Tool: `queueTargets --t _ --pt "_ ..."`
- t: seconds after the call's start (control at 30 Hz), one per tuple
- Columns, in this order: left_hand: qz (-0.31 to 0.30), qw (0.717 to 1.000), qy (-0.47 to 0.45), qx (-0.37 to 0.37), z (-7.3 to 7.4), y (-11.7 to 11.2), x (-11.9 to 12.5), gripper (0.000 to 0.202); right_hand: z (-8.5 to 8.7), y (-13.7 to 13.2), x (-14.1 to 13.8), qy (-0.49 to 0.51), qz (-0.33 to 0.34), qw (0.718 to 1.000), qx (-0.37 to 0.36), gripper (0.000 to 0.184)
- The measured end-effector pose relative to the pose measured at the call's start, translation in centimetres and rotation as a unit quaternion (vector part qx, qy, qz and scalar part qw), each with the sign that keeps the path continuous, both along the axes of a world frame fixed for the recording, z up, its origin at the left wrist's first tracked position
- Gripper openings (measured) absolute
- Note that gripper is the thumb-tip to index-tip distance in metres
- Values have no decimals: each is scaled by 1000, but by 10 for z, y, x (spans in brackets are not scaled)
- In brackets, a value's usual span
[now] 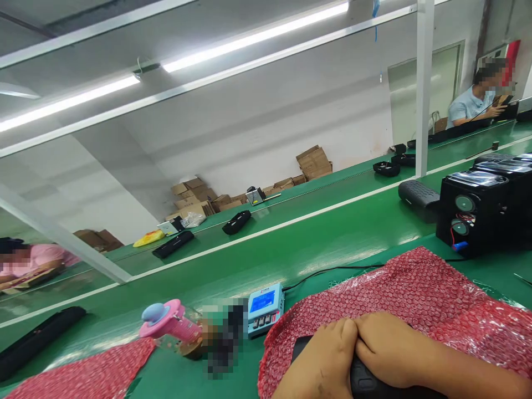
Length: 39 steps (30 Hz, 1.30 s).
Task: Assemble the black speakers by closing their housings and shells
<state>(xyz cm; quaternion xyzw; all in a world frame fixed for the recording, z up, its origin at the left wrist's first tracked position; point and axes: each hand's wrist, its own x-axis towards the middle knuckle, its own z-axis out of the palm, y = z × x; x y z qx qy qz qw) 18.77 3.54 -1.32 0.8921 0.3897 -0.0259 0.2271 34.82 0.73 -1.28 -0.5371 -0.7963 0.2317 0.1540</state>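
Observation:
A black speaker casing (369,383) lies on pink bubble wrap (399,293) at the bottom of the head view, mostly covered by my hands. My left hand (322,360) bends over its upper side with the fingers curled down out of sight. Right beside it, my right hand (388,346) is closed over the same casing, the two hands touching at the knuckles. A rounded rectangular button or recess shows on the casing below the right hand. What lies under the palms is hidden.
A blue tester with a screen (265,305) and a pink-lidded cup (178,330) stand left of the wrap. Stacked black speaker boxes (469,210) are at right. Speaker casings (236,222) lie along the green conveyor (291,238). People sit at far left and far right.

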Motion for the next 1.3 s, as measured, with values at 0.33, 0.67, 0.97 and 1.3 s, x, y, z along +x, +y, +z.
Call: queueTargets --t 0.33,0.67,0.97,1.3 --pt "-25 999 -20 3 -8 2 -3 69 -4 0 1 36 1 999 -12 37" --pt "-28 999 -27 15 -10 2 -4 64 -6 0 1 42 6 999 -10 37" --pt "-26 1000 -4 -3 -5 4 -1 73 -4 0 0 37 -10 999 -19 35" --pt "77 994 -5 81 -4 -28 -5 85 -13 -7 3 -46 55 983 167 34"
